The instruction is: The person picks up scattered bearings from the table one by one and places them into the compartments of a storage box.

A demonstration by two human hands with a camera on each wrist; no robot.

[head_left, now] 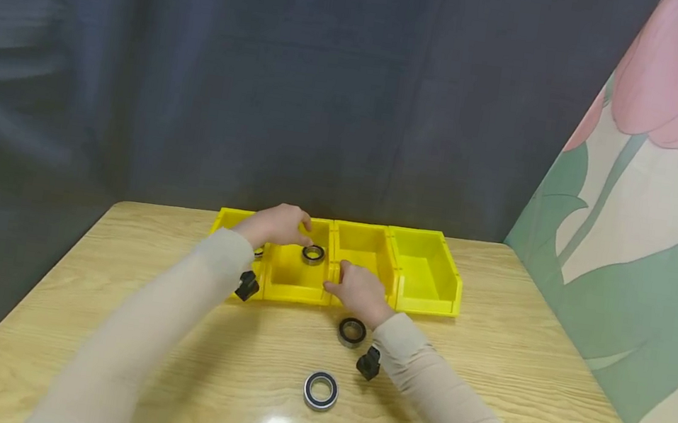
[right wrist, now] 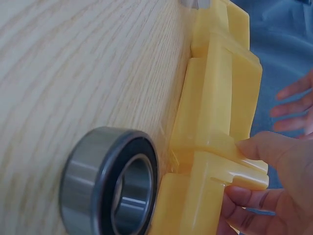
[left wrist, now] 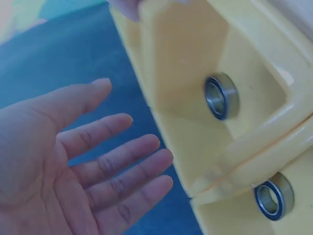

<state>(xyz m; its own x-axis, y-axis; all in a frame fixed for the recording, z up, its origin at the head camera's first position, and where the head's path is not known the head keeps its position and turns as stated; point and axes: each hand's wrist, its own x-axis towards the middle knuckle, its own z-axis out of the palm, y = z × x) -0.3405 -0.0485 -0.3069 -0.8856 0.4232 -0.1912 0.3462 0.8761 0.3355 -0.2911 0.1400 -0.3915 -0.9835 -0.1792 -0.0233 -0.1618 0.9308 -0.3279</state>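
My left hand [head_left: 279,224] hovers over the second yellow bin from the left, fingers extended and holding nothing, as the left wrist view also shows. Inside that bin lies a ball bearing [left wrist: 232,98], a steel ring with a dark seal. Another bearing [left wrist: 287,193] sits in the adjoining leftmost bin, mostly behind my left wrist in the head view. With thumb and fingers on either side, my right hand [head_left: 362,292] pinches the rim [right wrist: 244,174] between the second and third bins. Close below it on the table is a bearing [head_left: 342,333]; one more bearing [head_left: 309,389] lies nearer me.
The yellow bins stand side by side along the back of the wooden table [head_left: 111,281]. The rightmost bin [head_left: 423,280] holds nothing visible. A dark curtain [head_left: 328,96] hangs behind, and a flower-painted wall [head_left: 649,245] borders the right side. Each wrist carries a small black device.
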